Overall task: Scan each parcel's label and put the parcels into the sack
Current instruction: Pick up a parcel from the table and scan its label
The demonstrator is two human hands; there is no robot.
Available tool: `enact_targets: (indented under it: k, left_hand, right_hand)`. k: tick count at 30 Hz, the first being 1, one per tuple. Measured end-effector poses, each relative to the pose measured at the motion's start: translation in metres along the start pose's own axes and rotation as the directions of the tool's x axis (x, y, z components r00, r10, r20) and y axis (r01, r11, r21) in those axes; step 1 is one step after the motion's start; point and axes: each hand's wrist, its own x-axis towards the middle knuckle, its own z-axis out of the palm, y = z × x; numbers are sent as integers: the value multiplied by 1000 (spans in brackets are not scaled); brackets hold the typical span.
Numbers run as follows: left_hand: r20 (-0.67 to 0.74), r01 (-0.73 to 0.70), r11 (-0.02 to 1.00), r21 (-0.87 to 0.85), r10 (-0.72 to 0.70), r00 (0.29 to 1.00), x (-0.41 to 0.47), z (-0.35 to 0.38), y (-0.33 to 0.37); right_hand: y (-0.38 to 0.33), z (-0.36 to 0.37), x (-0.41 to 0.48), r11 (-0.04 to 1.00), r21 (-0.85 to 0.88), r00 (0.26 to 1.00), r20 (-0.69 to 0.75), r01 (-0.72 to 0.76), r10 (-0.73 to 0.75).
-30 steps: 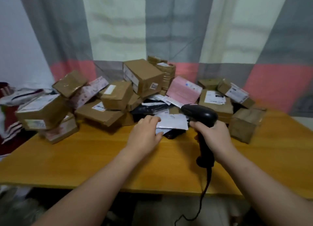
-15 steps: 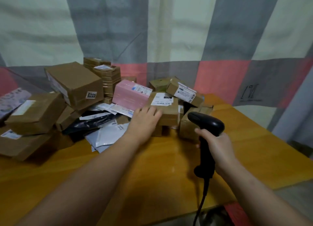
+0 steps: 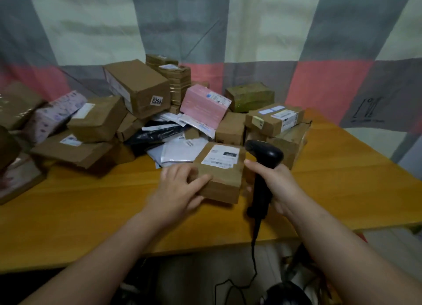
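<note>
1. The small brown parcel [image 3: 225, 183] sits in front of the pile of parcels [image 3: 137, 113], between the pile and the worktop's [image 3: 91, 211] near edge and a little right of its middle. I cannot tell whether its underside rests on the wood or is raised just off it.
2. The left hand [image 3: 180, 186] grips the parcel's near-left corner, with fingers curled over the top and the thumb along the near top edge.
3. The right hand [image 3: 277, 186] is wrapped round the handle of the black scanner [image 3: 260, 195]. The handle stands almost upright just beside the parcel's right side, and its cable [image 3: 253, 247] drops over the near edge.
4. The relation that matters is between scanner and label. The white label [image 3: 221, 159] lies face up on the far half of the parcel's top, immediately left of the scanner's head and a little lower. The right hand is much the nearer of the two to it.
5. The parcel's long axis runs from the near edge towards the far edge, leaning slightly right at the far end. The label's long side lies across that axis.
6. The scanner's nose points left and away, over the parcel's far-right corner and not down at the label. To my eye the scan needs the nose dipped left onto the label, or the parcel tipped up to face it.
7. I see no sack from here.
</note>
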Motion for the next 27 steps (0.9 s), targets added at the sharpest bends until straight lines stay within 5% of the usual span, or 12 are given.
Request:
enact_targets:
  k: [6,10,13,15,19,21,25,27]
  left_hand:
    - [86,43,999,11,-44,995,-20,2,-19]
    - [214,275,958,85,-287,934,-35,4,-40]
    - [198,450,882,-138,-420,885,-24,7,-30]
    - [220,438,876,-203,-396,892,-5,11,-13]
    - [563,317,948,13,-269,781,18,25,11]
    - [575,213,977,-3,-173,800,13,23,0]
    - [526,64,954,-292,105,844,-23,3,-39]
    - [461,43,949,-312,111,881,-40,-7,-59]
  right_hand:
    - [22,13,-13,993,82,996,-5,-88,89]
    - [20,8,-18,999,-46,999,31,-18,19]
    - [12,10,-14,988,-152,998,59,33,-24]
    - [5,15,-10,983,-184,998,61,18,-7]
    - [2,27,-6,949,-308,996,72,72,-53]
    - [2,26,-7,926,-355,991,82,127,-105]
    - [3,20,-10,913,-388,991,82,128,-104]
    - [8,23,-11,893,-437,989,143,105,-47]
